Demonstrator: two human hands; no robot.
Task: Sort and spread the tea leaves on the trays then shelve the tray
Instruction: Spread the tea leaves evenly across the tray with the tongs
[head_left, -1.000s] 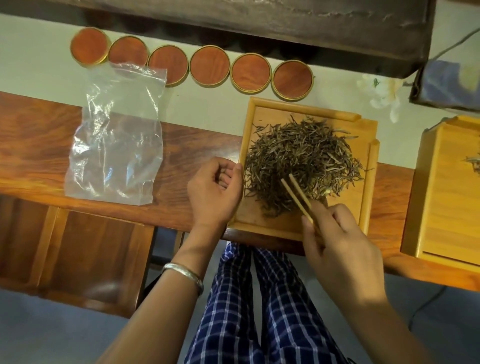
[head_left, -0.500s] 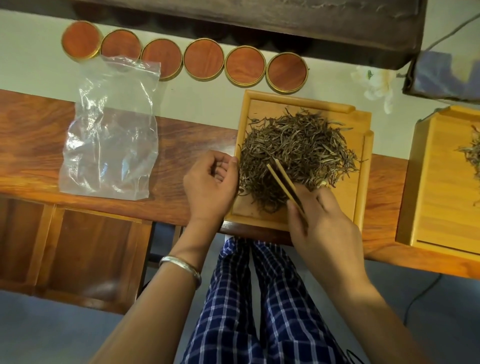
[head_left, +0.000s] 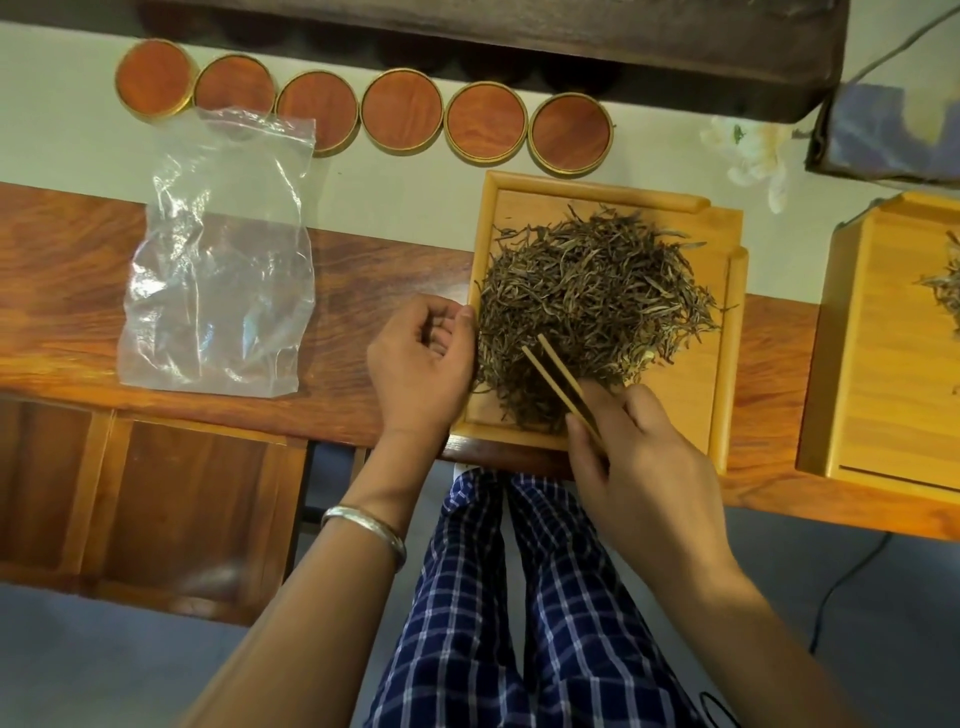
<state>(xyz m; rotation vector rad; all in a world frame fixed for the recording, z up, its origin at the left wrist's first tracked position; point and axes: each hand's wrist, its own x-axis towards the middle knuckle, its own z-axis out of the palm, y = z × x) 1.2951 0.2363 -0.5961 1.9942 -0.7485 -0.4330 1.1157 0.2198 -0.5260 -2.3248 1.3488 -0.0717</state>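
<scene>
While right hand grips tongs — tips in tea leaves.

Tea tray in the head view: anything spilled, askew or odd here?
Nothing is spilled: the tea leaves sit in a heap inside the tray, not yet spread. The tray's near edge overhangs the table edge slightly. The right hand holds wooden tweezers at the pile; the left hand rests at the tray's left rim.
</scene>
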